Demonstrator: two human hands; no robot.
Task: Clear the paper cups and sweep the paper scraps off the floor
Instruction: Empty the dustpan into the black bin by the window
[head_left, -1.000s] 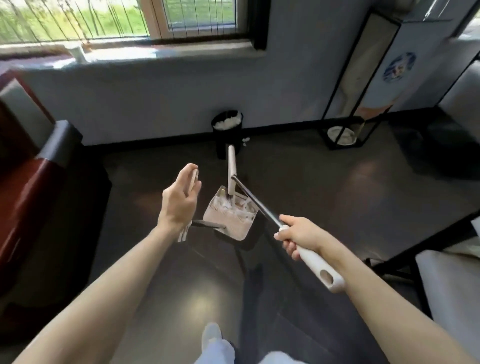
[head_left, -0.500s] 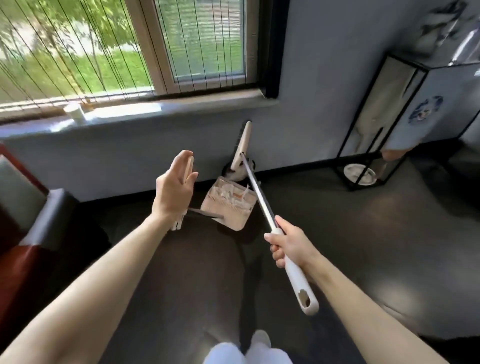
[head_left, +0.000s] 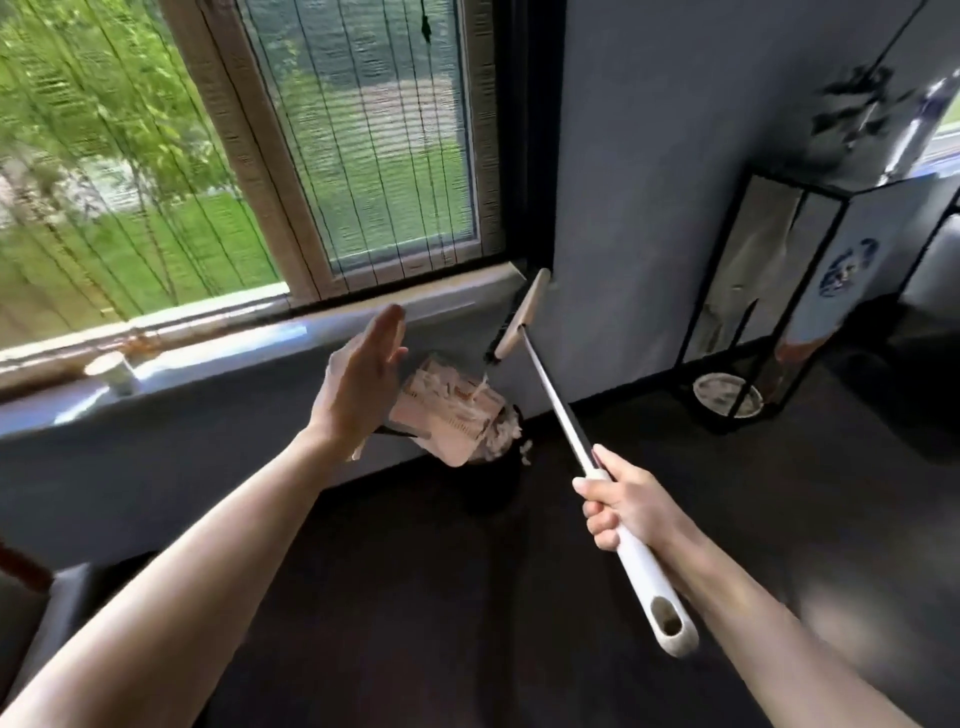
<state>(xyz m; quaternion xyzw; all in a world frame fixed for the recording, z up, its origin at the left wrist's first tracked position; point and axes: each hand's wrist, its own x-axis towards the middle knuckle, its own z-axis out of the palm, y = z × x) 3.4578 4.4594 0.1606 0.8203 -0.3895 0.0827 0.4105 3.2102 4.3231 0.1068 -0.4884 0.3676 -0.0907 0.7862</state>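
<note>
Head view: the left hand (head_left: 358, 379) has its fingers straight and pressed together. The dustpan (head_left: 452, 415) hangs tilted just beyond it, holding paper scraps (head_left: 447, 389), above the black bin (head_left: 496, 486). The right hand (head_left: 623, 512) has its fingers wrapped round the broom (head_left: 566, 408) handle. A paper cup (head_left: 111, 371) stands on the window sill (head_left: 234, 343). The blue emblem (head_left: 847, 270) is too blurred to read.

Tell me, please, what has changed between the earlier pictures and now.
The left hand carried the dustpan forward over the black trash bin and tipped it, so paper scraps now spill toward the bin. The broom head rose toward the windowsill. Unchanged: the right hand grips its handle, the left hand holds the dustpan, the paper cup stands on the sill.
</note>
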